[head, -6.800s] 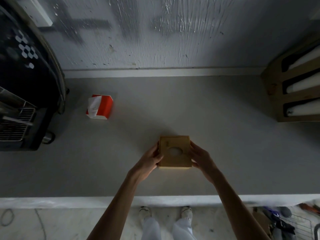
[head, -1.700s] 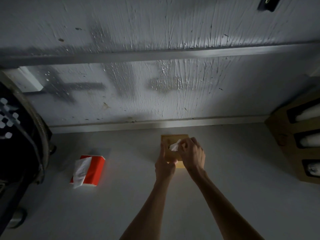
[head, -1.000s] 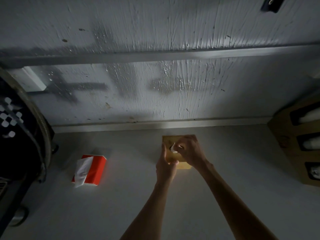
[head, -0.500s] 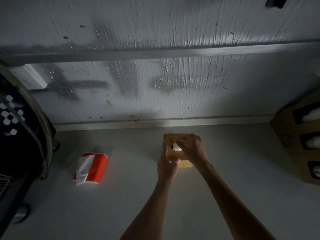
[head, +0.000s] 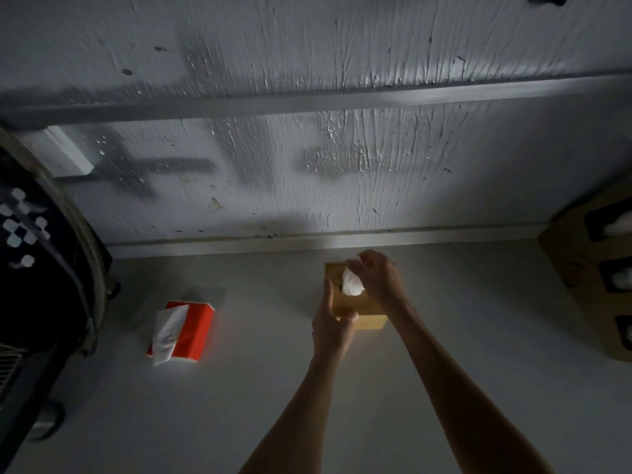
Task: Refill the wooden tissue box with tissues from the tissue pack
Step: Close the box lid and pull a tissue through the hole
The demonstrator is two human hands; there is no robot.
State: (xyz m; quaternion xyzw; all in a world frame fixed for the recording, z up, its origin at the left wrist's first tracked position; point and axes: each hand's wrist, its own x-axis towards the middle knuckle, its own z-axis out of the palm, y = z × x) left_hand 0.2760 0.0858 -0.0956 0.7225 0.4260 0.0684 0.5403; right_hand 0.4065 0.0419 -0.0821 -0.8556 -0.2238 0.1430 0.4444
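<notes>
A grey tabletop (head: 444,388) runs to a rough plastered wall (head: 307,172) at the back. At the left edge a large dark machine (head: 37,285) is cut off by the frame, and its details are lost in shadow. At the right edge a wooden rack (head: 567,268) with dark slots is also cut off; something pale sits in the slots but is too dim to identify.

The tissue pack (head: 183,331), red with a white sheet hanging from its open top, lies on the tabletop left of centre, well apart from the box. Its long axis runs roughly from the near side toward the wall, leaning a little to the right.

The wooden tissue box (head: 369,321) stands on the tabletop near the wall, opening facing up; it looks about square, so no long axis is clear. Most of its top and right side are hidden behind the hands.

The left hand (head: 333,323) rests against the box's left side, fingers straight and pointing toward the wall, thumb on the near top edge. The right hand (head: 379,277) hovers over the opening, its fingers pinched on a white tissue (head: 352,283) that stands up out of the hole.
</notes>
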